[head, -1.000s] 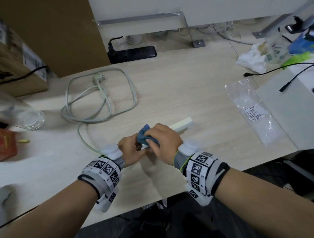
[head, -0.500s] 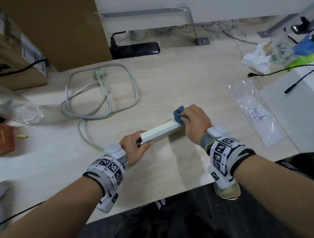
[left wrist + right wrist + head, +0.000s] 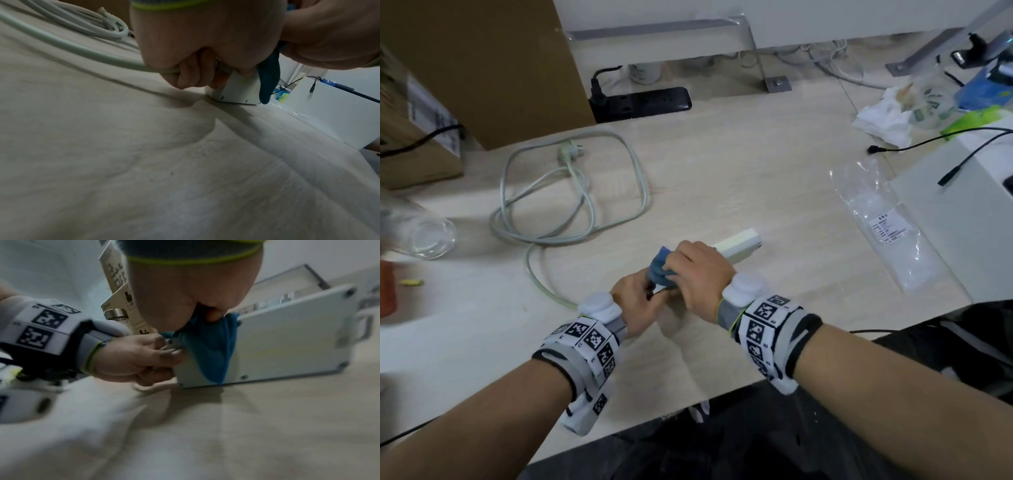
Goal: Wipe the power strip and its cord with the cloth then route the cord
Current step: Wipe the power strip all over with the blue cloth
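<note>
white power strip (image 3: 739, 244) tipped on its long edge near the worktop's front edge, mid-wipe.
gripped at the cord end by left hand (image 3: 637, 301), rubbed with blue cloth (image 3: 661, 269) bunched in right hand (image 3: 700, 274); could topple or skid toward that edge under a hard stroke, tugging the looped cord (image 3: 571, 192) behind.

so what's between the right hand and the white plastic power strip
The blue cloth, gripped by the right hand, is draped over the white plastic power strip standing on edge. The right wrist view shows this best.
</note>
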A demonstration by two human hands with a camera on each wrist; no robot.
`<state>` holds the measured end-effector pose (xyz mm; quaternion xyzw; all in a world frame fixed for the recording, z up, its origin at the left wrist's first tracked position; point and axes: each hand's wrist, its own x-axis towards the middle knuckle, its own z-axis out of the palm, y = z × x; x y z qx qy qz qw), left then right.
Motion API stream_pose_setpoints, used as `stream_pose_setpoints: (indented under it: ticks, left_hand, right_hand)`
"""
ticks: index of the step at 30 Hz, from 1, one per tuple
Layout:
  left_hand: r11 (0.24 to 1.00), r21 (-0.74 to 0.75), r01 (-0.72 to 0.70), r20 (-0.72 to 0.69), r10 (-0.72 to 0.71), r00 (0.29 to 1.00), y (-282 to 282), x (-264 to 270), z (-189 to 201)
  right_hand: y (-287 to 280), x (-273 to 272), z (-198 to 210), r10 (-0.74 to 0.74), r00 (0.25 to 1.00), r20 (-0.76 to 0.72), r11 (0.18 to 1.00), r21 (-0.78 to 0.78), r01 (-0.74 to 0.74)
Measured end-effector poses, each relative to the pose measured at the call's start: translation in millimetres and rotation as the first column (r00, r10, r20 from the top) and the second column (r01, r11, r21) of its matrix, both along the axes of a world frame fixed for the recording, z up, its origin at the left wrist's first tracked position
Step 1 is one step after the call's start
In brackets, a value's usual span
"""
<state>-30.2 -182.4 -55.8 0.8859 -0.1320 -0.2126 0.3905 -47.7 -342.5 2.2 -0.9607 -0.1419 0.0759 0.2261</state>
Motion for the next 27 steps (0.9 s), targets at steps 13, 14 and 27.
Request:
stream_pose_setpoints:
  ticks: [13,14,27]
  left_hand:
    - [0.999,-0.043,-0.017,-0.219,0.007,0.976,8,7,13]
    - [0.995,-0.073,-0.062,-0.296,0.038,0.954,10,9,16]
    - [0.999,0.022,0.031,-0.569,-0.013,0.822,12,28,41]
  right_hand:
    - [-83,20,10,-0.43,0.898,-0.094,0.898,-0.149,0.414]
    - [-82,19,11,-0.426,0.899,-0.099,0.899,-0.155,0.409]
    - [-116,12,18,-0.558,0.821,-0.12,0.819,-0.237,0.522]
